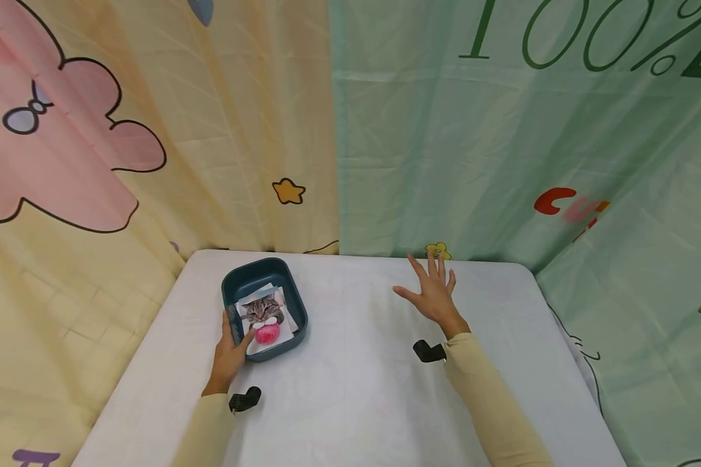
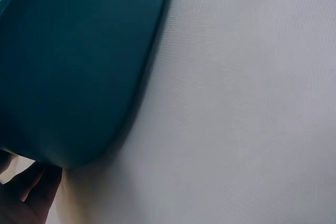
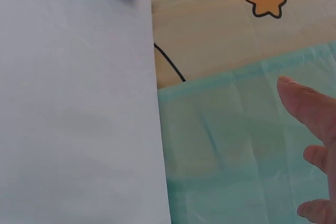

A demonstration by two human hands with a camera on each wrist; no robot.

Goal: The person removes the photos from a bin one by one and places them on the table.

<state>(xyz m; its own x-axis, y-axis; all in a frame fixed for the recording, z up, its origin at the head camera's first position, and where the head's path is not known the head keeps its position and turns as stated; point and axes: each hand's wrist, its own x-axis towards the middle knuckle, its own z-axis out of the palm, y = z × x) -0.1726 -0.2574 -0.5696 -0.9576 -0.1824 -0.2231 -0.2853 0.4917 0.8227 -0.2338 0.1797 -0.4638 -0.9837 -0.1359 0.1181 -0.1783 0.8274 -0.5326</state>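
Two hands show in the head view, over a white table (image 1: 350, 389). The left hand (image 1: 228, 357) holds a dark teal box (image 1: 259, 275) at its near left side, thumb over the rim and fingers along the outside, so the wall sits between them. The box is at the far left part of the table. Inside it lie some cards, overlapping; the top one, a cat picture (image 1: 261, 309), faces up. A pink patch (image 1: 267, 333) shows on its lower part; whether it is printed or a separate thing, I cannot tell. The right hand (image 1: 432, 298) is spread wide over the far right part of the table, fingers apart, holding nothing, well apart from the box. Both sleeves are pale yellow.

In the left wrist view, the box's outside fills the upper left, with a dark shadow along its lower edge. Fingers (image 2: 44, 190) touch it at the bottom corner; the rest of that hand is out of sight.

In the right wrist view, spread fingers (image 3: 310, 106) enter at the right edge, clear of everything. One corner of the box shows at the top, near the yellow curtain (image 3: 210, 19).
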